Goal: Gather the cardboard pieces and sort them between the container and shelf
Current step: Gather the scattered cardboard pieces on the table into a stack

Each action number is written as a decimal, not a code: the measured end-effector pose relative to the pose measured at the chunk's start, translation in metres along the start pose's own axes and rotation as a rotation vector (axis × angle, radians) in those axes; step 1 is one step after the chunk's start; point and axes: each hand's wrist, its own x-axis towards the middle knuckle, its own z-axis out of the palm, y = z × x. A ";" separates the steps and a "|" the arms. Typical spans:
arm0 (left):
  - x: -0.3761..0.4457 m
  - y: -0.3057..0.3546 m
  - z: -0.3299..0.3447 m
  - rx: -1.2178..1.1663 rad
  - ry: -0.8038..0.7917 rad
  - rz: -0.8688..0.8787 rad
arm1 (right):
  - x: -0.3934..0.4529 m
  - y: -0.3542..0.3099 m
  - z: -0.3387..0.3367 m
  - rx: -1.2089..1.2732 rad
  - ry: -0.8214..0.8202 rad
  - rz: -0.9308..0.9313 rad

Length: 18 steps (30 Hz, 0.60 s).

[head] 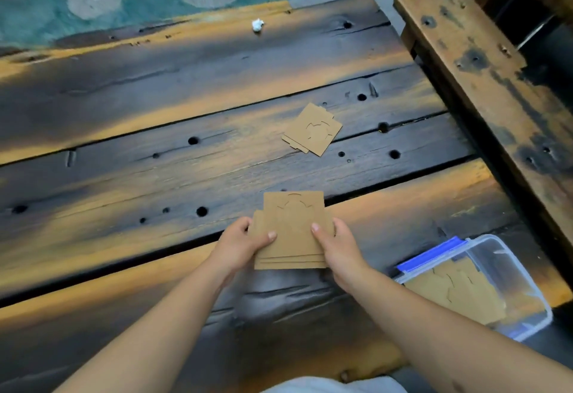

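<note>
Cardboard pieces (291, 234) are being squared into a stack over the table (124, 175), left hand (240, 245) and right hand (336, 250) both gripping its sides. Next they are likely needing sorting toward the container (496, 287), while a smaller pile (313, 129) is lying farther out

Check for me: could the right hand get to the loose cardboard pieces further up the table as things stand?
Probably yes. Nothing lies between the right hand and the loose cardboard pieces on the table, but both hands hold the stack, so the left hand would have to keep it.
</note>
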 end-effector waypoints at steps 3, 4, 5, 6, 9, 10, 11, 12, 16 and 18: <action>-0.017 -0.006 -0.012 -0.179 -0.029 -0.030 | -0.007 -0.011 0.012 -0.060 -0.076 -0.033; -0.021 -0.007 -0.015 -0.261 -0.059 -0.027 | -0.007 -0.014 0.016 -0.075 -0.093 -0.046; -0.023 -0.009 -0.016 -0.317 -0.069 -0.013 | -0.007 -0.016 0.019 -0.090 -0.109 -0.054; -0.024 -0.010 -0.018 -0.339 -0.053 0.004 | -0.006 -0.020 0.023 -0.116 -0.129 -0.057; -0.023 -0.014 -0.025 -0.390 0.035 0.032 | 0.010 -0.036 0.031 -0.267 -0.172 -0.046; -0.021 -0.015 -0.028 -0.413 0.058 0.029 | 0.021 -0.044 0.033 -0.317 -0.166 -0.041; -0.018 -0.017 -0.031 -0.440 0.076 0.024 | 0.036 -0.053 0.034 -0.346 -0.160 -0.033; -0.015 -0.019 -0.033 -0.467 0.083 0.019 | 0.052 -0.063 0.035 -0.372 -0.154 -0.028; -0.003 -0.025 -0.042 -0.534 0.091 0.008 | 0.127 -0.105 0.031 -0.690 -0.073 -0.127; 0.007 -0.028 -0.047 -0.545 0.095 -0.005 | 0.167 -0.120 0.029 -0.847 -0.014 -0.172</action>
